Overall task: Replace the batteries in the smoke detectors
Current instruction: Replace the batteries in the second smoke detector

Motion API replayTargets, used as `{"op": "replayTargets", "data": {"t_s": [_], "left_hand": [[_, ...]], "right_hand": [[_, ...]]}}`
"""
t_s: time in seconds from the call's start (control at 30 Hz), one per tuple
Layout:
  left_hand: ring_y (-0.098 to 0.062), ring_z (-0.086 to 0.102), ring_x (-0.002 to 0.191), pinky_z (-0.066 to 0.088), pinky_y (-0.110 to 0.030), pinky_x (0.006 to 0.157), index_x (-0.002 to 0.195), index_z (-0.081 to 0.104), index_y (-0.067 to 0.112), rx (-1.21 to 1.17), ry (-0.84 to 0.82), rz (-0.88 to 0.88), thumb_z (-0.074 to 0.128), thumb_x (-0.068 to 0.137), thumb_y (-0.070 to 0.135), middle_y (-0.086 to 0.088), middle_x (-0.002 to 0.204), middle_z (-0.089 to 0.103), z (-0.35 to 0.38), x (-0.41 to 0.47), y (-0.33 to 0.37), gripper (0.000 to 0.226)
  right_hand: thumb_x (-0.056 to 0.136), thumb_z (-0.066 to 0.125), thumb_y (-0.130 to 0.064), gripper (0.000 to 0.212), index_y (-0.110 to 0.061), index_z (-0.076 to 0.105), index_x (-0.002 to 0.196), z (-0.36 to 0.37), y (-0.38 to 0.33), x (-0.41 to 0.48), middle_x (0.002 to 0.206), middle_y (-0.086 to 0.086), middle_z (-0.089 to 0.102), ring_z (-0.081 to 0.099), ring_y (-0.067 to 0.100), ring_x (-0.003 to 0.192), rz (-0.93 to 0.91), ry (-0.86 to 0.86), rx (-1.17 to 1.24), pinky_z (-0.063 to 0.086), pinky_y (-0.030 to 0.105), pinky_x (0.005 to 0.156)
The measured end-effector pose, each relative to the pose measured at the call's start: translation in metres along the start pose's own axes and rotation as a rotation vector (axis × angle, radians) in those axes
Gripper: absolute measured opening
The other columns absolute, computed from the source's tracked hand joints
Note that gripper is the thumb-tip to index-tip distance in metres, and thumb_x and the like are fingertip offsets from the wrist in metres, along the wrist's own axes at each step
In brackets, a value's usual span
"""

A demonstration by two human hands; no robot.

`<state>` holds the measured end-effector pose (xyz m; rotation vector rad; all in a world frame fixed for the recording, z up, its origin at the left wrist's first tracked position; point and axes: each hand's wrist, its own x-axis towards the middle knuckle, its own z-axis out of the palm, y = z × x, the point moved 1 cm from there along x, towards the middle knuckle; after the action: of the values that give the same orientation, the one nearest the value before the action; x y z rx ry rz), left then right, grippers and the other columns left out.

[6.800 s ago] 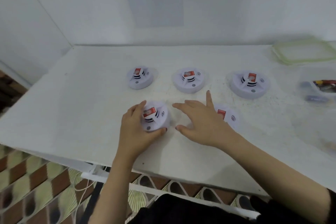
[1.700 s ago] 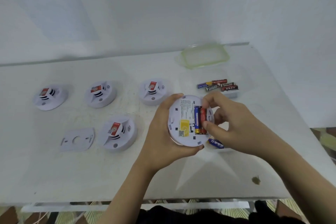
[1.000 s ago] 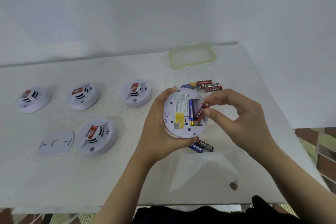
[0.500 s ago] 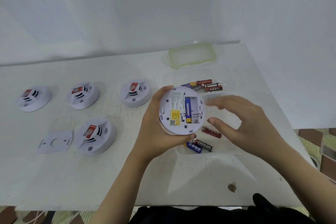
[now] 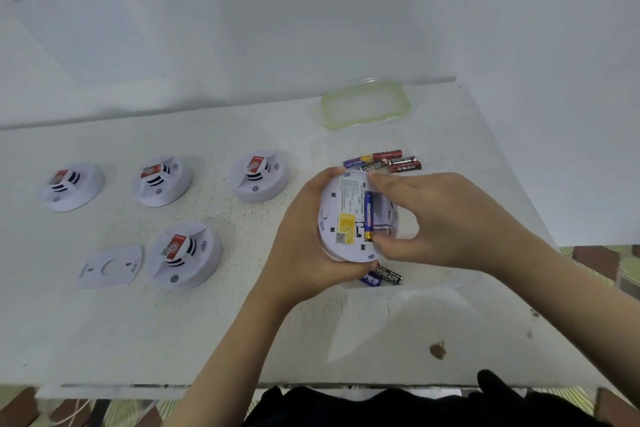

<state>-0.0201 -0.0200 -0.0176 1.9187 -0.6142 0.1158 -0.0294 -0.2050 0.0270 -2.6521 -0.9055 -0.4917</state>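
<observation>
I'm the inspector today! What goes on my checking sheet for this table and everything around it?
Surface: white table, scuffed, with one brown stain.
Job's things: held detector back up, one blue battery in its bay; four other detectors face up; mounting plate; far batteries; near batteries.
Clutter: green-rimmed lid.
Grippers: left hand grips the held detector; right hand curls over its bay, grip unclear.
Cables: thin white cord, seemingly, under the table's front edge.
Surroundings: white walls, paper sheet, patterned floor.
</observation>
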Motion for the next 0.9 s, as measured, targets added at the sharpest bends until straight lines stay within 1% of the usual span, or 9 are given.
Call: {"op": "replayTargets", "data": {"t_s": [0.13,0.2,0.23,0.3,0.37,0.47,0.6,0.73,0.9], "left_hand": [[-0.011,0.057,0.115,0.051,-0.026,0.092,0.130,0.038,0.026,-0.037,-0.006,0.001,0.089,0.055,0.013,0.013,0.120,0.056,0.002,-0.001,0.001,0.092],[-0.017,0.058,0.114,0.052,-0.037,0.093,0.130,0.039,0.032,-0.038,-0.008,0.004,0.088,0.055,0.017,0.010,0.121,0.057,0.004,-0.003,0.002,0.091],[-0.020,0.059,0.114,0.052,-0.042,0.091,0.130,0.039,0.034,-0.047,0.003,-0.001,0.088,0.055,0.020,0.010,0.121,0.057,0.005,-0.004,0.002,0.090],[-0.021,0.060,0.112,0.054,-0.040,0.089,0.127,0.039,0.044,-0.059,0.028,-0.006,0.088,0.056,0.023,0.013,0.120,0.058,0.005,-0.003,0.004,0.089],[-0.012,0.061,0.109,0.053,-0.026,0.087,0.122,0.038,0.053,-0.045,0.034,0.010,0.088,0.057,0.018,0.019,0.116,0.058,0.002,-0.001,0.006,0.089],[-0.007,0.061,0.109,0.050,-0.018,0.086,0.121,0.037,0.055,-0.027,0.026,0.026,0.086,0.057,0.017,0.022,0.116,0.058,0.000,-0.002,0.007,0.089],[-0.013,0.061,0.111,0.052,-0.025,0.088,0.125,0.039,0.048,-0.037,0.006,0.009,0.086,0.057,0.022,0.016,0.117,0.058,0.001,-0.003,0.002,0.086],[-0.023,0.058,0.116,0.052,-0.047,0.092,0.134,0.038,0.017,-0.030,-0.016,-0.027,0.088,0.056,0.024,0.002,0.124,0.057,0.003,-0.006,-0.009,0.094],[-0.024,0.057,0.117,0.051,-0.047,0.093,0.135,0.038,0.014,-0.030,-0.013,-0.048,0.085,0.055,0.028,-0.001,0.125,0.057,0.004,-0.004,-0.009,0.093]], "right_hand": [[0.075,0.047,-0.037,0.048,-0.002,0.069,0.101,0.000,0.001,0.003,0.070,0.001,0.069,0.061,0.018,0.052,-0.004,0.017,-0.014,0.045,0.022,0.042],[0.077,0.045,-0.033,0.034,-0.010,0.070,0.083,-0.003,0.006,0.005,0.059,-0.003,0.065,0.061,0.018,0.048,0.025,0.023,0.005,0.042,0.023,0.040],[0.077,0.046,-0.035,0.034,-0.011,0.070,0.083,-0.004,0.008,0.005,0.061,-0.003,0.065,0.061,0.018,0.050,0.030,0.016,0.018,0.044,0.025,0.041],[0.077,0.050,-0.039,0.043,-0.009,0.069,0.100,-0.003,0.009,0.002,0.075,-0.001,0.071,0.065,0.019,0.059,0.002,-0.013,0.033,0.051,0.030,0.047],[0.077,0.056,-0.042,0.054,-0.004,0.064,0.115,-0.001,0.009,0.001,0.090,0.003,0.073,0.069,0.021,0.070,-0.025,-0.036,0.035,0.056,0.035,0.054],[0.075,0.059,-0.045,0.060,-0.003,0.062,0.118,0.001,0.009,0.000,0.094,0.004,0.073,0.070,0.023,0.077,-0.028,-0.068,0.051,0.057,0.038,0.058],[0.075,0.053,-0.050,0.062,-0.004,0.063,0.116,0.001,0.007,0.001,0.086,0.002,0.073,0.068,0.021,0.071,-0.039,-0.078,0.036,0.055,0.035,0.054],[0.072,0.048,-0.051,0.067,-0.002,0.063,0.116,0.005,0.005,0.003,0.072,-0.004,0.069,0.058,0.014,0.052,-0.038,-0.095,0.009,0.047,0.026,0.043],[0.071,0.046,-0.049,0.069,0.001,0.064,0.114,0.010,0.005,0.005,0.065,-0.003,0.065,0.050,0.013,0.044,-0.050,-0.102,-0.012,0.037,0.022,0.039]]}}
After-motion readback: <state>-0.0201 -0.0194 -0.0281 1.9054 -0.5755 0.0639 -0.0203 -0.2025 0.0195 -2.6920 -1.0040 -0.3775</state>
